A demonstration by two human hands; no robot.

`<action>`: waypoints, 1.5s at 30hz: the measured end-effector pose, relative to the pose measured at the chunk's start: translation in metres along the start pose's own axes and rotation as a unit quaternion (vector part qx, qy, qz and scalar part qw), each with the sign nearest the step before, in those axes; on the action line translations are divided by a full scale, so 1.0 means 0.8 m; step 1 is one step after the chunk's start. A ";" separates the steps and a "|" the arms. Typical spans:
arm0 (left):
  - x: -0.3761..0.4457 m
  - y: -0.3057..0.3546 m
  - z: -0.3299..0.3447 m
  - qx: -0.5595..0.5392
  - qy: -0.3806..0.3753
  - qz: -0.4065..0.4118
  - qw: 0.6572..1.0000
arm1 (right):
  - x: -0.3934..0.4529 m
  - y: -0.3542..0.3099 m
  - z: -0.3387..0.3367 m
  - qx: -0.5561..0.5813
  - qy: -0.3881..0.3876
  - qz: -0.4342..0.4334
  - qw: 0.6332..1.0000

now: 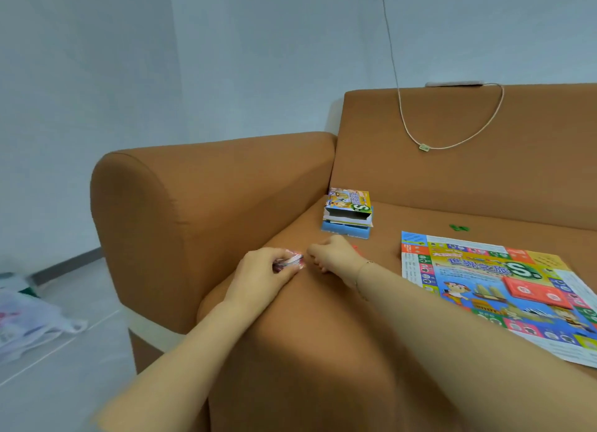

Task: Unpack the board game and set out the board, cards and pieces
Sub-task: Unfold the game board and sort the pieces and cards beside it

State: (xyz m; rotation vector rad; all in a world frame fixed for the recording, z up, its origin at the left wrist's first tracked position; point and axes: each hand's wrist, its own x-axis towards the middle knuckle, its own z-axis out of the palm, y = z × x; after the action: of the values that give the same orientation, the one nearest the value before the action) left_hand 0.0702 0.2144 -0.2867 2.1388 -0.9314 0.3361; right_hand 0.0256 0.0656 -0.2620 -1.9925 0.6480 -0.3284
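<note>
Now your left hand grips a card stack on the sofa, your right hand curled beside it, whether holding anything I cannot tell.

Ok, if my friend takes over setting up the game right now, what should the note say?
Left hand: grips a small stack of cards near the front edge of the sofa seat.
Right hand: fingers curled, right beside the cards; whether it holds anything, I cannot tell.
Board: already unfolded flat on the seat, with a red card pile on it.
Box: in the seat corner by the armrest.
Green pieces: on the seat behind the board.
Left to do: set out the held cards and any remaining pieces.
</note>
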 end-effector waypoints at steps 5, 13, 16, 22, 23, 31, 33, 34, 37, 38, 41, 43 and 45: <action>0.000 -0.004 0.000 -0.016 -0.008 0.033 0.999 | -0.004 0.002 -0.007 -0.009 -0.019 -0.016 1.000; 0.000 -0.007 -0.002 -0.047 -0.005 0.017 0.999 | -0.006 -0.009 -0.010 -0.019 -0.041 -0.001 0.999; 0.006 -0.006 -0.005 -0.099 0.001 -0.030 0.995 | -0.008 -0.010 -0.006 -0.036 -0.026 0.002 0.999; 0.025 -0.007 -0.010 -0.115 -0.028 -0.150 0.982 | -0.004 -0.010 0.000 -0.031 -0.019 0.006 0.999; 0.029 -0.006 -0.010 -0.073 -0.051 -0.170 0.981 | -0.003 -0.010 0.000 -0.031 -0.019 0.009 0.999; 0.028 0.021 -0.003 0.189 -0.142 -0.141 0.961 | -0.004 0.025 -0.003 0.053 -0.026 -0.075 0.995; 0.025 0.024 -0.001 0.179 -0.154 -0.129 0.963 | -0.009 0.031 0.000 0.021 -0.006 -0.124 0.992; 0.023 0.026 0.000 0.183 -0.162 -0.125 0.961 | -0.012 0.033 0.002 -0.019 0.006 -0.155 0.988; 0.020 0.037 -0.001 0.248 -0.179 -0.122 0.944 | -0.022 0.031 0.006 -0.122 0.027 -0.225 0.966; 0.020 0.040 -0.001 0.261 -0.184 -0.132 0.938 | -0.026 0.029 0.005 -0.123 0.028 -0.227 0.966; 0.024 0.046 -0.005 0.252 -0.204 -0.182 0.928 | -0.035 0.030 0.000 -0.087 0.025 -0.234 0.968; 0.029 0.047 -0.009 0.234 -0.221 -0.200 0.925 | -0.036 0.032 0.000 -0.068 0.034 -0.242 0.967; 0.032 0.043 -0.015 0.201 -0.233 -0.194 0.932 | -0.036 0.034 0.002 -0.063 0.051 -0.243 0.967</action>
State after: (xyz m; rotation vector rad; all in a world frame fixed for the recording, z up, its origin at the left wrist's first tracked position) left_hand 0.0641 0.1949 -0.2474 2.7905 -0.6990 -0.2125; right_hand -0.0058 0.0725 -0.2855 -2.2562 0.2340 -0.7020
